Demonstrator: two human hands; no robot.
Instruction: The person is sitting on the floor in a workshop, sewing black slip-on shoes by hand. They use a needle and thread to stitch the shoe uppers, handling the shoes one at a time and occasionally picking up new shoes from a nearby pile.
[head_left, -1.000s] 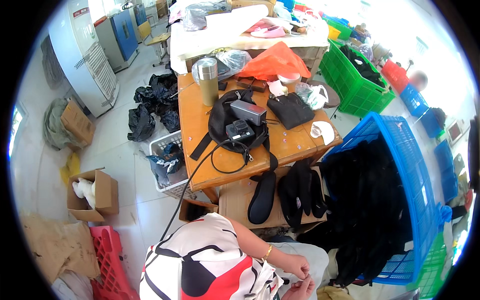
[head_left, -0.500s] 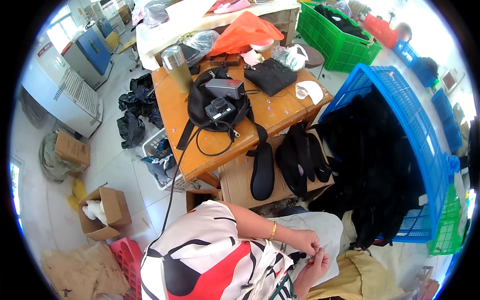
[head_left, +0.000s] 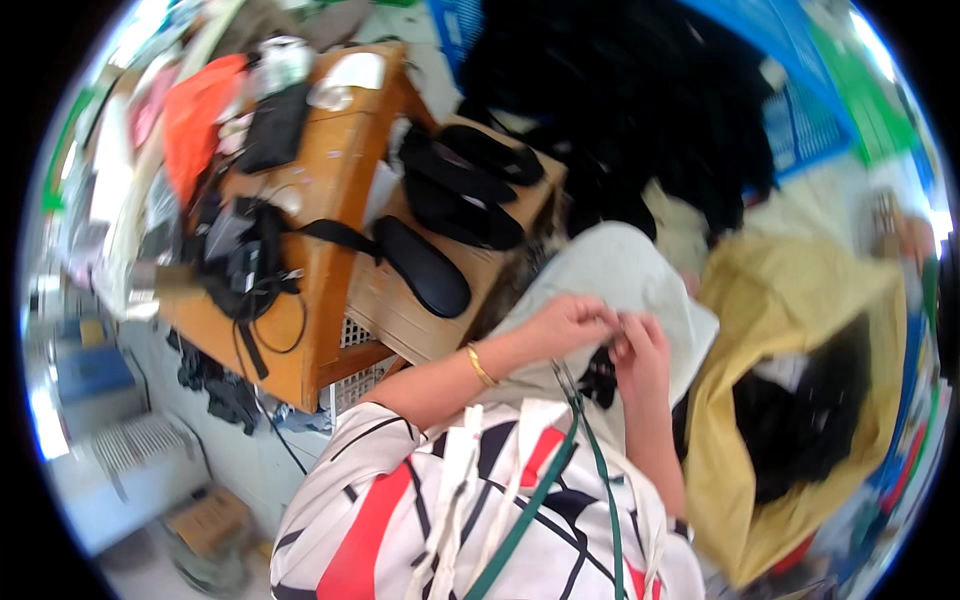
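Observation:
Over the pale cloth [head_left: 590, 265] on my lap, my left hand [head_left: 574, 326] and my right hand [head_left: 642, 348] meet at the fingertips. Both are closed in a pinch; whatever lies between the fingers is too small to make out. Just below them hangs a slim metal tool [head_left: 565, 378] on a green cord [head_left: 540, 490], which runs down over my patterned shirt. A small dark piece [head_left: 600, 375] shows under the hands, its kind unclear. A gold bracelet [head_left: 480, 366] is on my left wrist.
Ahead to the left, a cardboard box [head_left: 385, 315] bears a black sole-shaped piece [head_left: 425, 270] and several black shoe-like pieces [head_left: 460, 205]. Beside it stands a wooden table [head_left: 330, 200] with a black bag [head_left: 245, 260]. A blue crate [head_left: 800, 130] holds black items; a yellow sack [head_left: 725, 480] lies right.
The view has swung to the right and down, so the table now sits further left and the yellow sack shows fully. My hands remain together, pinching.

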